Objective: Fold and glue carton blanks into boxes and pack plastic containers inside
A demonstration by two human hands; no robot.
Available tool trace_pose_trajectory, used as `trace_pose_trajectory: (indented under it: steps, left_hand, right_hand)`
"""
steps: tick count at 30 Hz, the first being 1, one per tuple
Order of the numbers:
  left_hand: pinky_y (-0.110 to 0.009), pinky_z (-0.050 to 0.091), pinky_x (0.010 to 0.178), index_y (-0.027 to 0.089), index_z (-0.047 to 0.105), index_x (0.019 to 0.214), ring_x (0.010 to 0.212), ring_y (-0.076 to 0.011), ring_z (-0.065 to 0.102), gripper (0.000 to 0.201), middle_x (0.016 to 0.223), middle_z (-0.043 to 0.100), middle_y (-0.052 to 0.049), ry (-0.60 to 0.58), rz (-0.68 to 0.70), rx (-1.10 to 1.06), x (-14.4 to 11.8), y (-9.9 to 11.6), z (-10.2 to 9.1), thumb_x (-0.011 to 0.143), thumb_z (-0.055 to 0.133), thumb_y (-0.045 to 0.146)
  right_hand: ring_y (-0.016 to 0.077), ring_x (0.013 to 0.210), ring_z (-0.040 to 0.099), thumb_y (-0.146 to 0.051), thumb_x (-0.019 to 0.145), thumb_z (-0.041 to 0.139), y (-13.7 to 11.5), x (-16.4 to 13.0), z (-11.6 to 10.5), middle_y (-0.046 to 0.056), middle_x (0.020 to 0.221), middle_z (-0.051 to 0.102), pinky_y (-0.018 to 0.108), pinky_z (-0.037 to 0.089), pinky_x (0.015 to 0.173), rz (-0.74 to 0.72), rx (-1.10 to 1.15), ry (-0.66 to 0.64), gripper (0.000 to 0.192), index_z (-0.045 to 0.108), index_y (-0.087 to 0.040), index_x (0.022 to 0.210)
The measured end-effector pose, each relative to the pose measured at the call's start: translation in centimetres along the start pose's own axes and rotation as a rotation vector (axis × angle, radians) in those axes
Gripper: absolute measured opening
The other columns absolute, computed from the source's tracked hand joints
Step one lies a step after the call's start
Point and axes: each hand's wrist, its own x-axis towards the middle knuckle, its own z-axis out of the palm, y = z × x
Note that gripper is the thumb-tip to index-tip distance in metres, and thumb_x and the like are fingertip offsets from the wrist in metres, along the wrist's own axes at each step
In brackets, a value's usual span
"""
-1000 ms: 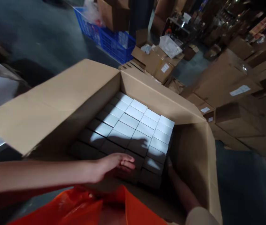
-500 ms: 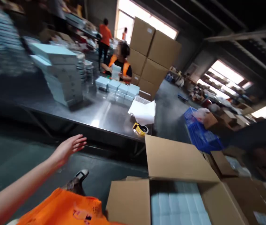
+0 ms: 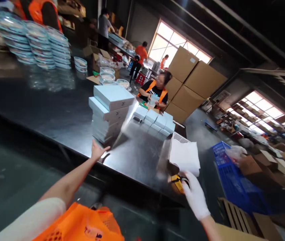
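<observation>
My bare left hand (image 3: pixel 98 151) is at the table's near edge, thumb and fingers apart, close to the foot of a stack of pale blue boxes (image 3: pixel 109 113). Whether it touches the stack is hard to tell. My right hand (image 3: pixel 195 195), in a white glove, has its fingers closed on a yellow tape dispenser (image 3: pixel 177 183) at the table's front right corner. The tape roll is partly hidden by those fingers. Just behind it lie white paper sheets (image 3: pixel 185 155) on a perforated tray.
Across the metal table (image 3: pixel 142 157), a person in an orange vest (image 3: pixel 157 92) handles a small pale box behind several boxes (image 3: pixel 155 120). Stacked round clear containers (image 3: pixel 34 43) stand far left. A blue crate (image 3: pixel 230 177) and wooden pallet (image 3: pixel 235 214) lie right.
My view has swung left, leaving the open carton mostly out of sight. My left hand has moved up to the box stack. My gloved right hand has appeared at the tape dispenser.
</observation>
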Motion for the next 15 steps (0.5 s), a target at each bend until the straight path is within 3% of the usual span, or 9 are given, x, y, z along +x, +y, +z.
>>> trace_pose_trajectory:
  steps: [4, 8, 10, 12, 15]
  left_hand:
    - [-0.067, 0.022, 0.129, -0.003, 0.001, 0.168, 0.165, -0.0519, 0.014, 0.130, 0.173, 0.010, -0.043, 0.052, -0.095, 0.034, 2.8, -0.3, 2.3, 0.080, 0.079, 0.054]
    - [-0.075, 0.016, 0.126, -0.001, -0.005, 0.168, 0.166, -0.0516, 0.011, 0.121, 0.172, 0.012, -0.045, 0.090, -0.137, 0.053, 4.1, -0.7, 4.6, 0.089, 0.068, 0.054]
    - [-0.078, 0.015, 0.125, 0.000, -0.007, 0.169, 0.166, -0.0514, 0.011, 0.115, 0.172, 0.012, -0.045, 0.088, -0.120, 0.062, 4.8, -0.9, 5.3, 0.093, 0.062, 0.053]
    - [-0.076, 0.015, 0.125, -0.001, -0.005, 0.169, 0.166, -0.0507, 0.012, 0.107, 0.172, 0.012, -0.044, 0.074, -0.076, 0.077, 5.5, -1.0, 5.5, 0.097, 0.055, 0.051]
    - [-0.073, 0.017, 0.126, -0.001, 0.004, 0.169, 0.165, -0.0496, 0.019, 0.096, 0.171, 0.019, -0.043, 0.026, 0.018, 0.115, 6.0, -1.4, 5.1, 0.099, 0.050, 0.046]
  right_hand:
    - [0.0332, 0.144, 0.060, -0.037, 0.101, 0.057, -12.5, 16.8, 7.5, 0.018, 0.155, 0.062, 0.055, 0.049, 0.122, -0.353, -0.127, -0.329, 0.049, 0.067, -0.016, 0.144]
    - [0.0341, 0.147, 0.055, -0.038, 0.107, 0.050, -25.3, 31.1, 11.8, 0.019, 0.160, 0.056, 0.051, 0.045, 0.124, -0.438, -0.181, -0.295, 0.053, 0.057, -0.011, 0.153]
    - [0.0305, 0.153, 0.049, -0.040, 0.111, 0.042, -30.2, 35.5, 13.2, 0.016, 0.165, 0.051, 0.047, 0.041, 0.127, -0.455, -0.177, -0.271, 0.056, 0.048, -0.013, 0.160]
    - [0.0297, 0.154, 0.047, -0.044, 0.114, 0.035, -33.8, 38.1, 14.6, 0.015, 0.167, 0.048, 0.046, 0.041, 0.127, -0.471, -0.200, -0.295, 0.058, 0.043, -0.014, 0.164]
    - [0.0325, 0.144, 0.056, -0.055, 0.113, 0.036, -36.4, 39.4, 16.5, 0.017, 0.155, 0.058, 0.048, 0.047, 0.120, -0.464, -0.247, -0.390, 0.060, 0.057, -0.014, 0.152]
